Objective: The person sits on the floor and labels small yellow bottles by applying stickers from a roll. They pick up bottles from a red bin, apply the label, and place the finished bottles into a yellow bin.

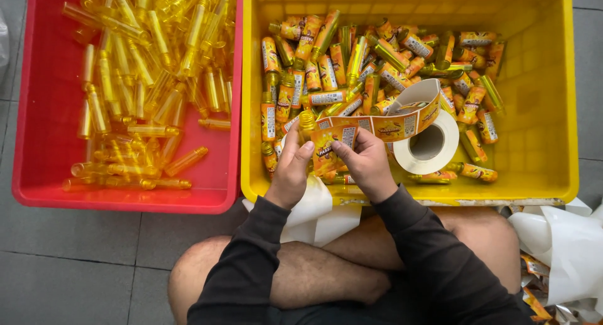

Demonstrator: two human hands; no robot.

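My left hand [292,168] grips a small yellow bottle [307,125] over the near edge of the yellow crate [553,111]. My right hand [366,163] presses an orange label [330,146] against that bottle with the thumb. The label is still joined to a strip of labels [402,121] that curls back to a white roll [433,146] lying in the crate. Several labelled bottles [370,67] are piled in the yellow crate behind my hands.
A red crate [38,111] on the left holds several plain yellow bottles [144,67] without labels. White backing paper [565,249] lies crumpled at the right, and more hangs over my crossed legs [314,268]. The floor is grey tile.
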